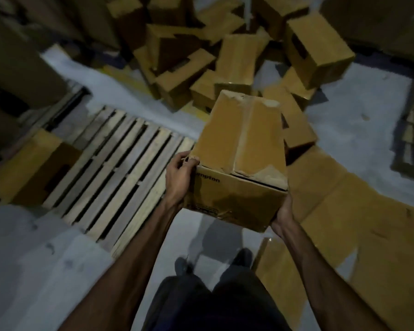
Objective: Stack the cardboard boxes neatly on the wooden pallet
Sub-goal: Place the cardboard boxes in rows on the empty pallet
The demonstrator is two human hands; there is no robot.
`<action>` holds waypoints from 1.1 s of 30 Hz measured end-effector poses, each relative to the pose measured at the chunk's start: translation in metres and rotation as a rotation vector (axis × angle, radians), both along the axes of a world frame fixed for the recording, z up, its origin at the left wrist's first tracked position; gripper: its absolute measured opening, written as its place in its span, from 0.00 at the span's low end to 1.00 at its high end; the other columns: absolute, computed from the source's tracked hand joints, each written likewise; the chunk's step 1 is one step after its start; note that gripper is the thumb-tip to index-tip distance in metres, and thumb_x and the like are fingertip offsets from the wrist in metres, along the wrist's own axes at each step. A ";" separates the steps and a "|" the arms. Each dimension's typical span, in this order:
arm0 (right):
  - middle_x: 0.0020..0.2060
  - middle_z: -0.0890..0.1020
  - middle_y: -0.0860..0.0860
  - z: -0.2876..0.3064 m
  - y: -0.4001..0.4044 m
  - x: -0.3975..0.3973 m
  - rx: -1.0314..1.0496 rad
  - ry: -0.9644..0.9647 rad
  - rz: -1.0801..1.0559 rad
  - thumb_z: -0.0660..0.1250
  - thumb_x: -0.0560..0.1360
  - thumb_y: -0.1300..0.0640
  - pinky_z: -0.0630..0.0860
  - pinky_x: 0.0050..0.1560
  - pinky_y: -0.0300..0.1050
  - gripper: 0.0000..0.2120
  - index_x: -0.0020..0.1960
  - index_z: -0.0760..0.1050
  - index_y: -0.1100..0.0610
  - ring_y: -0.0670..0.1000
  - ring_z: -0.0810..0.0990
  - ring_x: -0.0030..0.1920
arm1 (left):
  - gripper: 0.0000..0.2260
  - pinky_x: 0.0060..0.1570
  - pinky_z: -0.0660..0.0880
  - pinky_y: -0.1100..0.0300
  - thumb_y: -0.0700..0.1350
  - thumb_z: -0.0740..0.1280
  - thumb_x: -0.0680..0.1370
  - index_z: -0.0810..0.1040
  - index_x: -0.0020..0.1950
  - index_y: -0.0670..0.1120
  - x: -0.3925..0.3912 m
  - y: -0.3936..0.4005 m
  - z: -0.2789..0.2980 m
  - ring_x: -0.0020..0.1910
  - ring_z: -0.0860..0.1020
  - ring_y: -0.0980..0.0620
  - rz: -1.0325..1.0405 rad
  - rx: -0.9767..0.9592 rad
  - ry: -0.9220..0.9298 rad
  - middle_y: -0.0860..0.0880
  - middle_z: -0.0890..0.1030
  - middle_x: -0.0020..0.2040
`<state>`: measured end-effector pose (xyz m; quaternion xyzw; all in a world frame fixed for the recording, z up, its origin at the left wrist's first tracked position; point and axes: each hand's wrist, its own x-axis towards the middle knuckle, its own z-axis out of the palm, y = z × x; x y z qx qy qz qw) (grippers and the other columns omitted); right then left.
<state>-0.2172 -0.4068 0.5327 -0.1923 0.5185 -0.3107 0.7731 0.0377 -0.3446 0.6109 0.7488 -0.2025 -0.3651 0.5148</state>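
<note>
I carry a brown cardboard box (239, 149) in the air in front of me, its taped top flaps worn. My left hand (179, 177) grips the box's near left top corner, thumb over the edge. My right hand (283, 211) holds the lower right corner from below and the side, fingers mostly hidden behind it. The wooden pallet (120, 168) lies on the floor to the left of the box, its slats bare. One cardboard box (34, 168) sits at the pallet's far left edge.
A jumbled heap of several cardboard boxes (201, 58) lies on the floor ahead. Flattened cardboard sheets (344, 223) cover the floor to my right. Dark stacked cartons (17, 58) stand at the left. My feet (213, 261) are on grey floor.
</note>
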 end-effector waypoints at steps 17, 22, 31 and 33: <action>0.48 0.89 0.58 0.055 0.239 0.305 -0.119 -0.039 0.903 0.48 0.84 0.32 0.85 0.37 0.50 0.33 0.57 0.85 0.53 0.58 0.89 0.44 | 0.07 0.54 0.80 0.42 0.47 0.72 0.77 0.87 0.53 0.50 0.182 0.410 0.000 0.53 0.83 0.44 0.874 -0.064 0.047 0.47 0.87 0.52; 0.54 0.87 0.61 0.051 0.334 0.376 -0.157 -0.010 1.127 0.47 0.82 0.29 0.85 0.42 0.52 0.36 0.63 0.83 0.54 0.61 0.88 0.52 | 0.05 0.50 0.79 0.47 0.46 0.71 0.79 0.87 0.51 0.50 0.211 0.529 -0.016 0.55 0.83 0.44 1.069 -0.069 0.048 0.49 0.87 0.50; 0.61 0.84 0.65 0.042 0.433 0.474 -0.084 -0.061 1.284 0.49 0.78 0.24 0.81 0.60 0.67 0.42 0.68 0.81 0.55 0.67 0.84 0.60 | 0.06 0.54 0.80 0.41 0.48 0.71 0.77 0.87 0.50 0.49 0.256 0.642 -0.038 0.56 0.83 0.39 1.262 -0.128 0.105 0.47 0.87 0.49; 0.64 0.82 0.66 0.036 0.441 0.499 -0.048 -0.071 1.303 0.52 0.78 0.24 0.75 0.67 0.69 0.43 0.70 0.79 0.57 0.68 0.81 0.64 | 0.09 0.57 0.80 0.36 0.52 0.71 0.73 0.87 0.50 0.51 0.277 0.654 -0.045 0.56 0.83 0.39 1.273 -0.090 0.121 0.48 0.87 0.49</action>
